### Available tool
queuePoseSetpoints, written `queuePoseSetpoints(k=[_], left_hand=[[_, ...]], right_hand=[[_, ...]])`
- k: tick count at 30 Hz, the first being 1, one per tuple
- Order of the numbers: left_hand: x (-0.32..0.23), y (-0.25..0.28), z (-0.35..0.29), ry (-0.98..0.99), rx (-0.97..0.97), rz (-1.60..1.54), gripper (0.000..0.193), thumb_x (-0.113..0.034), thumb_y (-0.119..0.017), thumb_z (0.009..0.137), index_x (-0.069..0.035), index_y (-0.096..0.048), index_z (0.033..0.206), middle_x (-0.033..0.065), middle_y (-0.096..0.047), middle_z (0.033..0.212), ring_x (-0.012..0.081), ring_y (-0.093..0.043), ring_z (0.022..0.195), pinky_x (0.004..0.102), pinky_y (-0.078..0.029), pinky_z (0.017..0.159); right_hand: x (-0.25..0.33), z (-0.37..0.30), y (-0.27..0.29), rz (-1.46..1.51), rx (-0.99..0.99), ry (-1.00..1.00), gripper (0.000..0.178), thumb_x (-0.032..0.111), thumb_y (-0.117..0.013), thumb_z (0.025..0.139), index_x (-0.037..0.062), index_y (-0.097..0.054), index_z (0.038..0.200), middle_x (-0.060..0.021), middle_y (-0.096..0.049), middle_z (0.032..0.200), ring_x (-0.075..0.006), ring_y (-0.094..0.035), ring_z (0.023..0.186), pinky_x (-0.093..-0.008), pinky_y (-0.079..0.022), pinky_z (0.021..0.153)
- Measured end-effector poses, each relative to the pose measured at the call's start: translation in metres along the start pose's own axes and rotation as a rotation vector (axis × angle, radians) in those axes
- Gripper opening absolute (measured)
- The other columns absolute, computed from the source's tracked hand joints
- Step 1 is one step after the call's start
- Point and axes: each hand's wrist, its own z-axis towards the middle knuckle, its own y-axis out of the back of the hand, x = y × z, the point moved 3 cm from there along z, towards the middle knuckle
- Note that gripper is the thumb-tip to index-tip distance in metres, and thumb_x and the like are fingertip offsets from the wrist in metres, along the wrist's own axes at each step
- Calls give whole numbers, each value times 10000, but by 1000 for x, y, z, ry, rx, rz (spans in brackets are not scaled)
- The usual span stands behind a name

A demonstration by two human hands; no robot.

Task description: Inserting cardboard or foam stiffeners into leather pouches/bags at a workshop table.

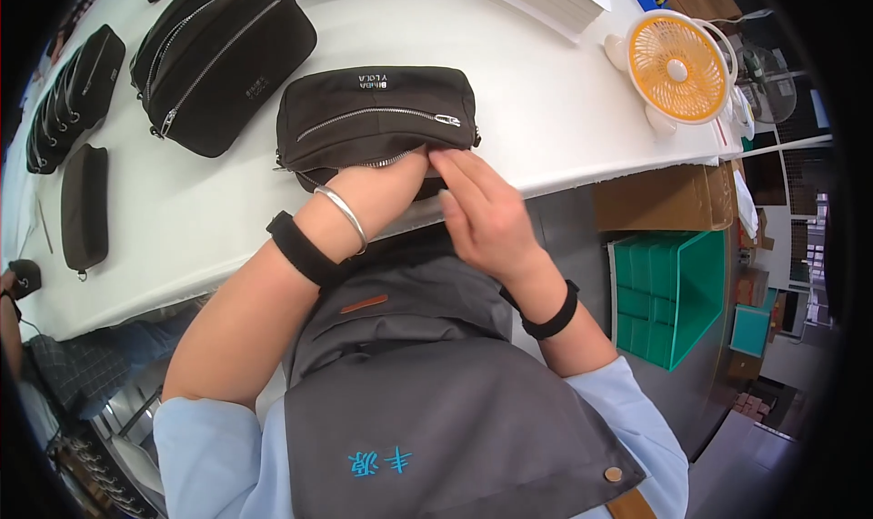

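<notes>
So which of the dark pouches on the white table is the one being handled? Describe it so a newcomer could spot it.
On the white table, go to the near edge. The dark brown pouch lies there, with the left hand pushed into its open lower zip and the right hand beside it. Unlike the other pouches, it has hands on it.

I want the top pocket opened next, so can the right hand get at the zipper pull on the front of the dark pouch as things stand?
Probably yes. The right hand rests at the dark pouch edge, and the zipper pull lies just above its fingertips with nothing covering it.
</notes>
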Motion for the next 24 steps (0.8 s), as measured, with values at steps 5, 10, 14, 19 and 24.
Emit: queuePoseSetpoints(k=[5,10,14,19,24], left_hand=[[-2,4,1,-10,-177,90,213,-181,-535,909,-36,-678,973,153,-685,999,303,-639,954,373,-508,846],[0,15,3,49,208,369,255,-209,-615,857,-33,-668,1034,176,-684,989,330,-659,929,431,-529,776],[-21,30,-16,59,131,344,194,-176,-598,872,-18,-672,959,160,-663,1003,318,-637,919,401,-518,785],[-42,27,-60,-299,-324,604,252,-114,-599,769,-10,-670,987,84,-604,1031,249,-580,964,392,-451,845],[-47,10,-55,-138,-283,623,343,-106,-624,760,-45,-659,1096,67,-550,1032,226,-525,994,378,-386,901]], right_hand=[[-1,8,-32,32,167,-307,237,132,-501,915,-55,-631,978,-230,-616,942,-414,-600,867,-460,-491,798],[-37,58,-65,-22,673,-260,244,88,-487,869,-56,-664,957,-219,-652,923,-365,-625,867,-424,-493,775],[-49,68,-72,-282,915,95,278,116,-466,847,-2,-711,901,-206,-681,873,-350,-660,838,-422,-520,763],[-53,72,-70,-94,830,-268,283,141,-479,849,1,-721,889,-212,-684,878,-359,-662,823,-436,-522,763],[-64,71,-80,-402,1205,-248,319,156,-442,901,-2,-713,959,-226,-682,952,-362,-660,864,-437,-517,783]])
